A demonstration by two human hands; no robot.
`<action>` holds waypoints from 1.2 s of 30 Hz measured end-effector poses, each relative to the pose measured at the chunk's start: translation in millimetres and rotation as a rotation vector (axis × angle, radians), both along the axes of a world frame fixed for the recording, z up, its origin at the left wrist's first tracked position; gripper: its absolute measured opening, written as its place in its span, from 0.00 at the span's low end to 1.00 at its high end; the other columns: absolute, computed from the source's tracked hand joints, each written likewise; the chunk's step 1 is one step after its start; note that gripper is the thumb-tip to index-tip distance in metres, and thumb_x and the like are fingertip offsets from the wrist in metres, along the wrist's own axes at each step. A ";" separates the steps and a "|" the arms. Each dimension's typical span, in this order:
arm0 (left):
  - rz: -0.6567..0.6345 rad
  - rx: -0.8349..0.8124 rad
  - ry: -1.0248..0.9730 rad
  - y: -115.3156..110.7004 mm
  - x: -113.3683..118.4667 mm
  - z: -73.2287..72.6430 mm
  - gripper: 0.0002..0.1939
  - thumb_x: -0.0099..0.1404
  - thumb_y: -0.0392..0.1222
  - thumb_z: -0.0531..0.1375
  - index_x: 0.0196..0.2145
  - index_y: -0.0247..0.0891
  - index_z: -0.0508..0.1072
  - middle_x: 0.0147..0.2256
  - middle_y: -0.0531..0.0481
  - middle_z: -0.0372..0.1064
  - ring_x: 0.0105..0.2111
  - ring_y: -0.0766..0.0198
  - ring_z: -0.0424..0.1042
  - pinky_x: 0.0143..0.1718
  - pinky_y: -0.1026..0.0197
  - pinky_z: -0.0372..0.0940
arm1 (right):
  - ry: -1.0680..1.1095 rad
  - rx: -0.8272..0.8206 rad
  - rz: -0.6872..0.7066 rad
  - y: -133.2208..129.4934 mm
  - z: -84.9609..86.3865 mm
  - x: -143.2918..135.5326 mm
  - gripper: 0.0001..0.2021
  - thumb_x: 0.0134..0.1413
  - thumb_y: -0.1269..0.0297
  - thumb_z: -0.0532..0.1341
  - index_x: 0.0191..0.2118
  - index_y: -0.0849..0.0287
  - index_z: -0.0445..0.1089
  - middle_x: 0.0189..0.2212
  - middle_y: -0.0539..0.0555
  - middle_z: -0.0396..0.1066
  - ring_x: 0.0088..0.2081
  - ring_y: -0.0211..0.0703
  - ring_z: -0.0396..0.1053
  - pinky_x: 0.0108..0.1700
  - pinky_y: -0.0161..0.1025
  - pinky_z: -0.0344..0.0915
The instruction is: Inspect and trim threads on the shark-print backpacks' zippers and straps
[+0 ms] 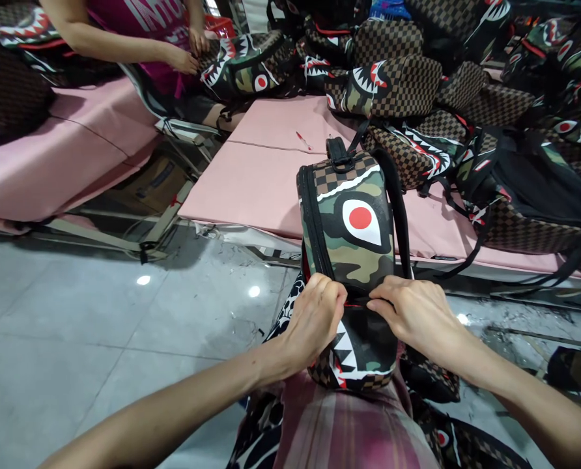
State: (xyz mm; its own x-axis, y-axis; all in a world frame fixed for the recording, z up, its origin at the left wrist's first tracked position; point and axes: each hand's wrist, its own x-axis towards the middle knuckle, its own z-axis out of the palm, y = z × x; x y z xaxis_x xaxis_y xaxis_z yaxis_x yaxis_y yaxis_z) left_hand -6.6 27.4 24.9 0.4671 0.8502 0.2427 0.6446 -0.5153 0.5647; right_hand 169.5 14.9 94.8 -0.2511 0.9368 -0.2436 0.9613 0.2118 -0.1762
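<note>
Head view: backpack (352,260) upright on lap against table (251,182) edge, camo shark face outward. Left hand (314,319) and right hand (412,312) both pinching front seam near zipper, grip clenched on fabric. Piled backpacks (393,85) beyond, many apparently still awaiting handling. No readable writing on bag; co-worker's shirt (144,16) lettering cut off.

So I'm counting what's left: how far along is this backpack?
In hand: both hands, left hand and right hand, pinch the front of the camo shark backpack on the lap. Whether the backpack pile on the pink table is done or waiting, I cannot tell.
</note>
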 end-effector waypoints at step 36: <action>-0.178 -0.039 0.334 15.3 -0.7 16.8 0.11 0.62 0.30 0.50 0.24 0.37 0.66 0.24 0.52 0.64 0.25 0.65 0.61 0.28 0.62 0.54 | 0.032 0.212 0.022 -24.2 -16.3 10.2 0.11 0.60 0.66 0.52 0.35 0.55 0.72 0.26 0.49 0.68 0.25 0.36 0.65 0.24 0.36 0.43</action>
State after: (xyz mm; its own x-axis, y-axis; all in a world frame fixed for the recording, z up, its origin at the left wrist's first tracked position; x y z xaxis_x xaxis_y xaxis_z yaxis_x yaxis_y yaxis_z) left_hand -7.3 42.8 41.7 0.6563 0.7542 0.0208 0.6987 -0.6180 0.3603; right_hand 179.7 -9.4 78.5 -0.2761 0.9606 -0.0331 0.9507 0.2679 -0.1563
